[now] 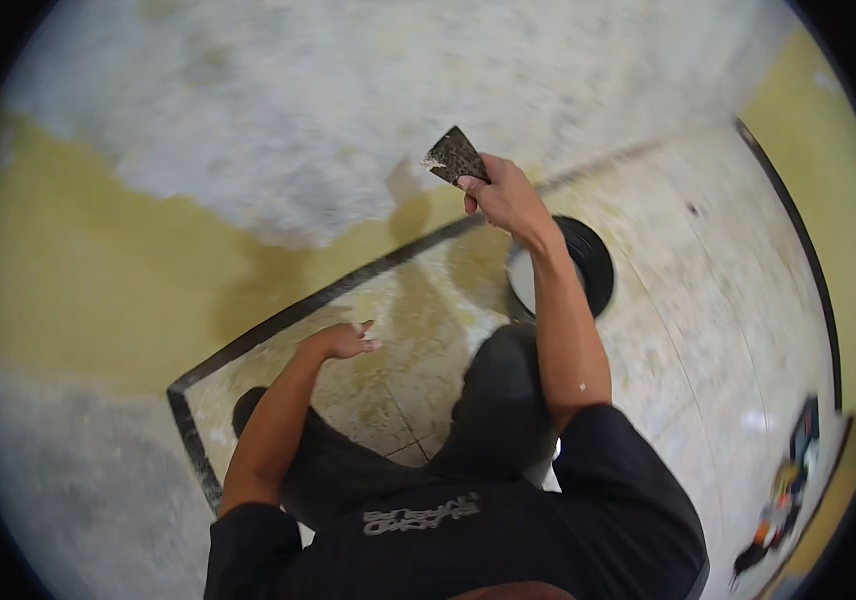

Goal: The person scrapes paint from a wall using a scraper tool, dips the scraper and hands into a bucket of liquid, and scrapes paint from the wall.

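Observation:
My right hand (506, 200) grips a dark, flat putty knife (456, 158) whose blade is blotched with pale residue. It is raised in front of the wall (278, 120), which is yellow with a large whitish patch across it. Under my right forearm stands a black bucket (596, 262) with something white inside, partly hidden by the arm. My left hand (340, 341) hangs over the floor near my left knee, holding nothing, its fingers stretched out and apart. A faint shadow of the raised hand falls on the wall.
A dark baseboard (333, 296) runs along the wall's foot. The pale tiled floor (683, 330) is streaked with yellowish smears. Several tools (780, 505) lie along the right-hand wall. Another yellow wall (803, 140) closes the right side.

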A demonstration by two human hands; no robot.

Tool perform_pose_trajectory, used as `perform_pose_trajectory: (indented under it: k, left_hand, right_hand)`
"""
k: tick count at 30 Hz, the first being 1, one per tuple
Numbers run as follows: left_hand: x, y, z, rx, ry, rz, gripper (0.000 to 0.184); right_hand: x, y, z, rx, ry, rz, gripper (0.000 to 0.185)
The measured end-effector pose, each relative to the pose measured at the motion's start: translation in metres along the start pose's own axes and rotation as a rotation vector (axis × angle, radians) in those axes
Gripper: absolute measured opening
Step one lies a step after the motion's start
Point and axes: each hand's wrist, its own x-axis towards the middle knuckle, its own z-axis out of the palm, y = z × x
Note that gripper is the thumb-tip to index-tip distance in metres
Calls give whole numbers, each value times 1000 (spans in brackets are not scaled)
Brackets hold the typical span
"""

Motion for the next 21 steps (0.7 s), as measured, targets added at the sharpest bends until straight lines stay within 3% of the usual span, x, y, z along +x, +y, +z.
perform_pose_trajectory:
  k: [1, 2, 3, 4, 5, 6, 9, 11, 13, 16, 18, 21]
  left_hand:
    - [-20, 20, -10, -97, -2, 80, 69]
    - [-18, 24, -13, -75, -32, 115, 69]
    - [-14, 28, -14, -3, 100, 153, 65]
    - [-13, 33, -11, 63, 228, 183, 60]
    - [-10, 45, -11, 72, 211, 202, 60]
    - [-4, 63, -20, 44, 319, 258, 52]
    - [10, 123, -39, 138, 664, 513, 36]
    - [24, 171, -55, 211, 696, 662, 31]
    - [53, 205, -61, 359, 724, 814, 28]
    - [98, 251, -60, 387, 654, 894, 29]
    - [133, 280, -55, 489, 498, 903, 25]
    - [186, 303, -42, 736, 485, 967, 23]
  right_hand:
    - [-9, 24, -21, -21, 43, 51, 11]
    - [-17, 56, -40, -272, -14, 166, 13]
    - [-24, 84, -55, -517, -87, 278, 15]
    - [-33, 108, -63, -626, -193, 470, 17]
    - [-41, 128, -68, -729, -301, 657, 19]
    - [-55, 138, -67, -742, -297, 720, 22]
    - [-83, 214, -44, -966, -305, 658, 27]
    - [-106, 284, -16, -1037, -354, 626, 28]
    - [-101, 304, -13, -1115, -400, 580, 30]
    - [-93, 284, -11, -974, -498, 674, 30]
    - [-91, 275, -14, -996, -366, 653, 29]
    - [-97, 282, -12, -988, -347, 620, 28]
